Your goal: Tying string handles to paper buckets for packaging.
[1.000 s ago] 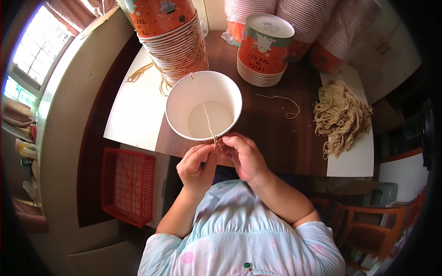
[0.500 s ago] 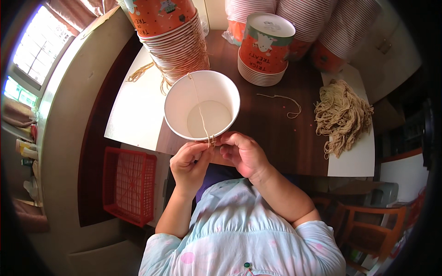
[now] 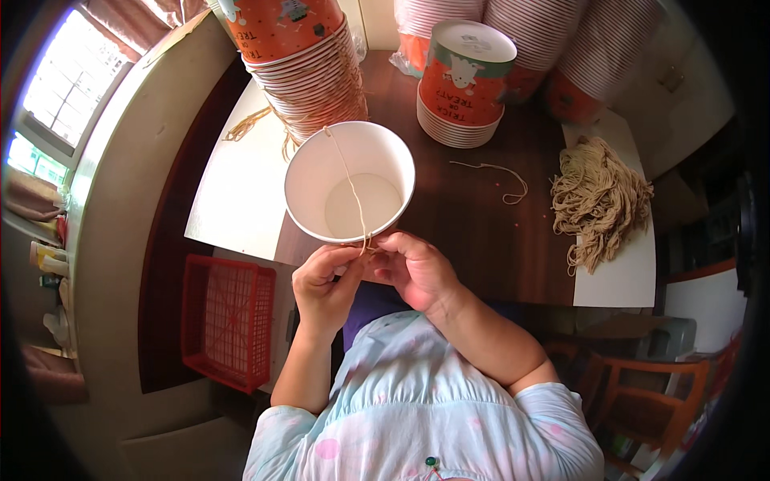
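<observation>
A white-lined paper bucket point(image 3: 309, 180) tilts toward me at the near edge of the table, its open mouth up. A thin beige cord point(image 3: 350, 180) runs from the far rim across the mouth to the near rim. There my left hand point(image 3: 325, 280) pinches the cord between thumb and fingertips. My right hand point(image 3: 423, 274) is closed with its fingertips at the same spot just below the near rim, also on the cord. The fingers partly cover the cord's end, and any knot there is too small to make out.
Stacked orange buckets point(image 3: 293, 36) with cords stand at the back left. A shorter upside-down stack point(image 3: 461, 96) is behind, with tall stacks point(image 3: 529, 40) beyond. One loose cord point(image 3: 513, 175) and a cord heap point(image 3: 600, 196) lie right. A red crate point(image 3: 228, 321) sits lower left.
Both hands remain at the near rim with only small finger movements. The cord loop that stood up at the rim is now drawn lower between the fingertips.
</observation>
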